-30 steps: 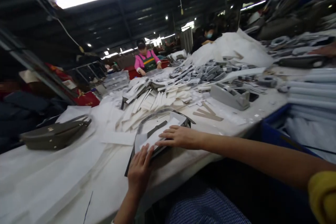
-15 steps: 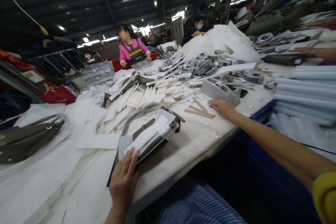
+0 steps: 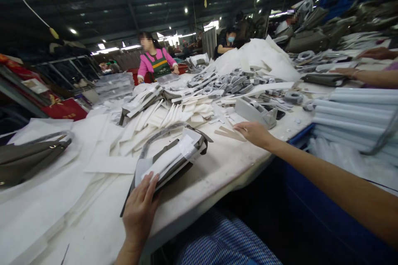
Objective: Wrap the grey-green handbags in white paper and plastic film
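Note:
A dark grey-brown handbag (image 3: 178,169) lies tilted near the table's front edge, with white padding sheets (image 3: 174,155) on its upper side and a plastic-wrapped handle (image 3: 158,134) arching behind it. My left hand (image 3: 139,205) grips its near end, fingers over the padding and thumb hidden from view. Farther right, my right hand (image 3: 256,133) reaches down to several thin brown card strips (image 3: 228,134) on the table. Its fingers are closed together at the strips and cover part of them. A grey tape dispenser (image 3: 256,112) stands just beyond that hand.
Piles of white foam pieces (image 3: 174,114) and grey wrapped handles (image 3: 239,78) cover the table's middle. Another dark handbag (image 3: 31,157) lies at left. A blue bin (image 3: 300,132) with pale rolls (image 3: 354,107) stands right. A co-worker's hand (image 3: 345,72) touches a dark piece; another person (image 3: 157,62) stands opposite.
My right hand has moved slightly left, from beside the tape dispenser onto the brown card strips, covering part of them. My left hand keeps its place on the handbag; the view has shifted a little.

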### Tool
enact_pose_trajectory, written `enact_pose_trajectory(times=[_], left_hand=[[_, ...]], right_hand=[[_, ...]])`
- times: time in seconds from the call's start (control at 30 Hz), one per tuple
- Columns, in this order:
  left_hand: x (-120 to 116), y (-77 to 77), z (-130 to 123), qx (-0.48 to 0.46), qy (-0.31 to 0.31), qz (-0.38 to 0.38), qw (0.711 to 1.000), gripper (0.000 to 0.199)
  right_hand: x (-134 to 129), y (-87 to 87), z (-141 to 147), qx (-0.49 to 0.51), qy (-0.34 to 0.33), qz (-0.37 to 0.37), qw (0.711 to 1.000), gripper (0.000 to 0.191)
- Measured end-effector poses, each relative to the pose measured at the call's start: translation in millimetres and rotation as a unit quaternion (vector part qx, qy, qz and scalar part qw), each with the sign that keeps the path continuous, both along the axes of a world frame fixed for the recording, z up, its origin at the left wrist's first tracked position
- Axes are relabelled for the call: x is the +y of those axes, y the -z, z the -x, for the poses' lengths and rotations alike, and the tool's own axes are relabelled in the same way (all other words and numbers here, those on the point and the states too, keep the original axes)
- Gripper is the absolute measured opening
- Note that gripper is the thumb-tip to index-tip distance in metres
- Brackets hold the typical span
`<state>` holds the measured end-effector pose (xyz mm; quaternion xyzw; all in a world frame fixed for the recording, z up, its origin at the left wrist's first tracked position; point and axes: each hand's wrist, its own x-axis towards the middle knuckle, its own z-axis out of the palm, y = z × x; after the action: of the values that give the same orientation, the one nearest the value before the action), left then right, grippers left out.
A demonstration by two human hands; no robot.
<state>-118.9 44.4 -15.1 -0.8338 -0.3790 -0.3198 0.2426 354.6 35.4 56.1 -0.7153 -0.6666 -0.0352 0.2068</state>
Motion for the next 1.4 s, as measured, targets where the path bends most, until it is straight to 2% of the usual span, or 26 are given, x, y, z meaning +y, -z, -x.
enact_pose_trajectory(times=[0.13,0.23,0.3,0.37,0.43,0.5,0.57,0.67,0.77,0.9,0.97,1.03,1.07,1.17,1.23,1.3,1.4], left_hand=[[-1.4,0.1,2.1,-0.044,-0.018,0.017,0.999,0.07],[-3.1,-0.1,2.2,-0.092,-0.036,0.032,0.995,0.073],[-3.6,-0.2,1.4,-0.126,-0.05,0.041,0.99,0.073],[-3.6,-0.4,0.4,-0.154,-0.06,0.042,0.985,0.071],[-3.6,-1.1,-0.1,-0.169,-0.061,0.038,0.983,0.071],[-3.8,-2.3,0.2,-0.176,-0.056,0.037,0.982,0.069],[-4.2,-3.7,1.0,-0.185,-0.051,0.039,0.981,0.067],[-2.9,-6.5,1.6,-0.2,-0.05,0.029,0.978,0.064],[2.4,-11.9,-1.0,-0.203,-0.045,0.002,0.978,0.064],[9.0,-27.9,-9.6,-0.18,-0.026,-0.042,0.982,0.064],[6.2,-37.4,-13.9,-0.154,-0.01,-0.058,0.986,0.062],[-2.9,-43.5,-17.5,-0.118,0.003,-0.066,0.991,0.058],[-9.4,-44.1,-19.2,-0.096,0.01,-0.066,0.993,0.055],[-31.6,-34.7,-25.9,-0.034,0.043,-0.051,0.997,0.046],[-43.9,-22.4,-32.1,-0.015,0.065,-0.033,0.997,0.042],[-51.3,-10.8,-38.7,-0.016,0.068,-0.017,0.997,0.04],[-54.3,-3.7,-46.9,-0.032,0.047,-0.011,0.998,0.04]], right_hand=[[-51.2,3.3,64.2,0.067,-0.142,0.049,0.986,0.028],[-71.2,13.5,91.4,0.112,-0.235,0.096,0.961,0.03],[-66.7,23.4,97.3,0.109,-0.216,0.077,0.967,0.039],[-52.2,36.0,99.6,0.07,-0.123,0.055,0.988,0.056],[-36.7,49.4,105.5,0.016,-0.032,0.083,0.996,0.072],[-27.7,61.5,119.4,-0.024,-0.006,0.132,0.991,0.081],[-25.5,70.0,141.7,-0.044,-0.06,0.148,0.986,0.083],[-20.5,74.0,183.3,-0.046,-0.213,0.119,0.969,0.081],[5.8,67.8,222.6,-0.02,-0.317,0.099,0.943,0.077],[46.6,53.5,252.1,0.014,-0.339,0.062,0.939,0.058],[42.8,48.3,251.6,0.022,-0.322,0.036,0.946,0.048],[17.7,45.1,241.2,0.045,-0.324,-0.007,0.945,0.035],[0.1,43.3,233.2,0.075,-0.342,-0.046,0.936,0.029],[-49.1,31.3,206.0,0.124,-0.456,-0.11,0.874,0.032],[-62.0,17.6,193.4,0.13,-0.48,-0.126,0.858,0.039],[-52.7,4.0,188.8,0.148,-0.452,-0.138,0.868,0.036],[-5.4,-7.4,194.1,0.172,-0.358,-0.103,0.912,0.026]])
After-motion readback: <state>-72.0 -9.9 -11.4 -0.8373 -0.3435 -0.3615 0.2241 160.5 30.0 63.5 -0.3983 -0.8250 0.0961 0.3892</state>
